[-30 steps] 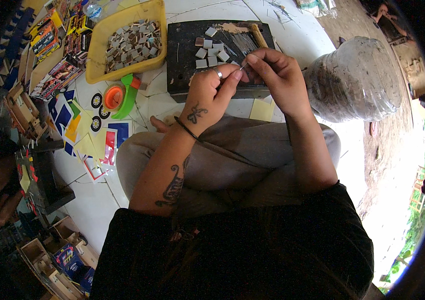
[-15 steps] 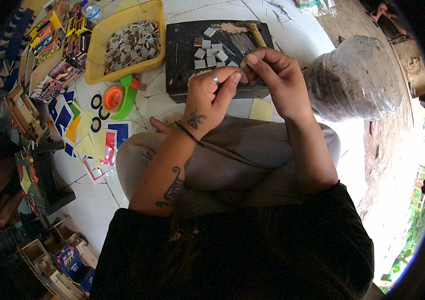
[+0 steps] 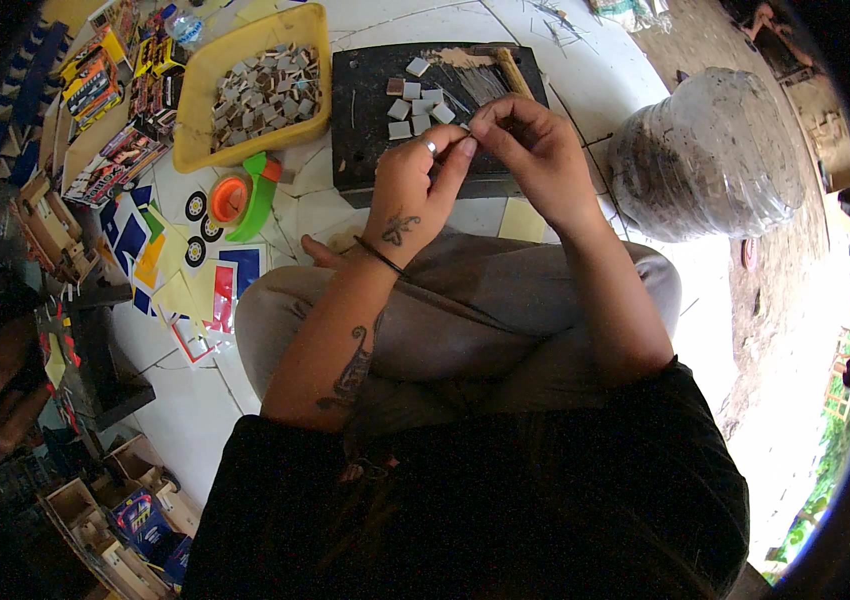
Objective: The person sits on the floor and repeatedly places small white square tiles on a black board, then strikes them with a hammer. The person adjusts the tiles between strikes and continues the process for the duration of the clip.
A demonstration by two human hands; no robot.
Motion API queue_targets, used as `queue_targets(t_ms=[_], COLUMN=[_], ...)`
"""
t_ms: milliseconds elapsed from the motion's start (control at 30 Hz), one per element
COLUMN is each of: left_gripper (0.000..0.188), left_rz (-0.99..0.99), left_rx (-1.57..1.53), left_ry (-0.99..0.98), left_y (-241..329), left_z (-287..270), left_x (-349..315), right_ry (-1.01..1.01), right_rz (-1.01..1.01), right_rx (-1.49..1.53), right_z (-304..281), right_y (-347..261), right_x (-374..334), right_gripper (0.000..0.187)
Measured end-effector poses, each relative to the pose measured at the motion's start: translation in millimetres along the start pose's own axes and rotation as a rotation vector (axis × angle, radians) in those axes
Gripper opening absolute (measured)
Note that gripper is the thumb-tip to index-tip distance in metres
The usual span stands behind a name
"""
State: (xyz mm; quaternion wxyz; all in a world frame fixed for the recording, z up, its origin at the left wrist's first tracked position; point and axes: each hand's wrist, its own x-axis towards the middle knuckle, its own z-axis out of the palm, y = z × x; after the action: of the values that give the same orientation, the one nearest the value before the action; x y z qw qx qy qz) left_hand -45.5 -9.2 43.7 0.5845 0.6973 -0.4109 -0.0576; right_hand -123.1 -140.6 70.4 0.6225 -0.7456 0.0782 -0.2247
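My left hand (image 3: 415, 190), with a ring on one finger, and my right hand (image 3: 537, 158) meet fingertip to fingertip over the near edge of a black block-like board (image 3: 360, 110). Both are closed in a pinch. Whatever lies between the fingertips is too small and covered to make out. Just beyond my left hand, several small square pieces (image 3: 399, 130) with pale tops rest on the board. Thin grey metal rods (image 3: 477, 85) lie beyond my right fingers, beside a wooden handle (image 3: 513, 72).
Left of the board stands a yellow tub (image 3: 185, 150) full of similar squares. Nearby are a green tape dispenser (image 3: 263, 195), black toy wheels (image 3: 195, 250), coloured stickers (image 3: 220, 295) and wooden toy vehicles (image 3: 50, 222). A large dirt-streaked clear plastic bag (image 3: 705, 155) sits at right.
My right hand has shifted slightly left and its fingertips have closed in on the left ones. The thin sliver that showed between them is now hidden.
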Motion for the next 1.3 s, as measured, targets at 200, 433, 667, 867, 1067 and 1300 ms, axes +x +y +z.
queue_targets(t_ms=[200, 433, 667, 867, 1067, 1300], left_gripper=[0.009, 0.028, 0.026, 0.016, 0.022, 0.016], left_rz=[-0.201, -0.124, -0.173, -0.010, -0.112, -0.075], left_rx=[0.119, 0.297, 0.143, 0.324, 0.382, 0.206], left_ry=[-0.066, -0.023, -0.040, -0.031, -0.145, -0.009], left_y=[-32.1, -49.8, -59.0, -61.1, -53.5, -51.6], left_z=[-12.4, -10.8, 1.8, 2.0, -4.4, -3.5], left_x=[4.1, 3.6, 6.9, 5.6, 0.1, 3.9], right_ry=[0.090, 0.136, 0.179, 0.186, 0.186, 0.132], right_rz=[0.213, 0.233, 0.246, 0.187, 0.095, 0.055], right_rx=[0.265, 0.239, 0.132, 0.007, -0.103, -0.269], right_z=[-17.2, -19.7, -20.5, -18.2, -12.3, -8.7], right_y=[14.6, 26.3, 35.7, 42.3, 44.8, 40.2], right_x=[7.4, 8.1, 10.0, 10.5, 10.8, 8.3], right_gripper=[0.013, 0.011, 0.007, 0.007, 0.007, 0.009])
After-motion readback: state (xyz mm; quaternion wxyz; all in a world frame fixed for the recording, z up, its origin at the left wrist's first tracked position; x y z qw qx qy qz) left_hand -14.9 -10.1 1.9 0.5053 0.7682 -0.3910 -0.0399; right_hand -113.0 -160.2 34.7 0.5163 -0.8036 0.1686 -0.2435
